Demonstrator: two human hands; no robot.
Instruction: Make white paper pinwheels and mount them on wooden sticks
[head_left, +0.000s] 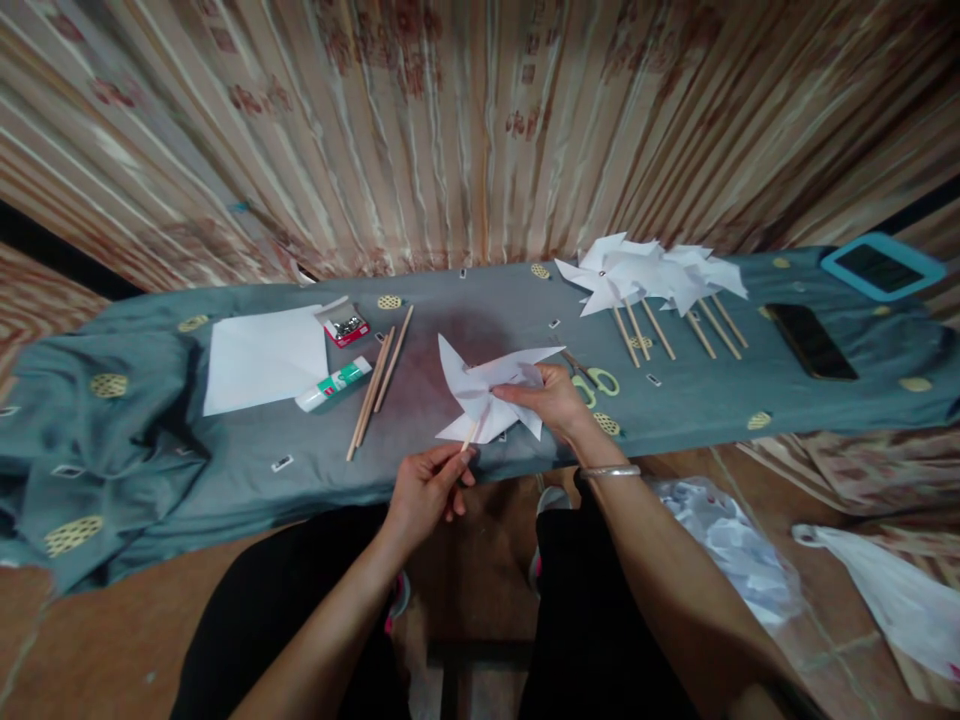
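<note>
A white paper pinwheel (472, 392) is held up over the front edge of the cloth-covered table. My left hand (429, 490) pinches its thin wooden stick (470, 434) just below the paper blades. My right hand (551, 400) grips the pinwheel at its centre and right side, thumb on top; the fingers behind the paper are hidden. Just right of that hand lie scissors (598, 382) with light green handles. To the left rest several loose wooden sticks (375, 390), a glue stick (334, 384) and a small red box (345, 322) of shiny metal pieces.
White paper sheets (262, 355) lie at the left. Several finished pinwheels (652, 278) are lined up at the back right. Beyond them are a dark phone (811, 342) and a blue-framed tablet (883, 268). A clear plastic bag of paper (727, 545) sits on the floor. A curtain (480, 140) hangs behind.
</note>
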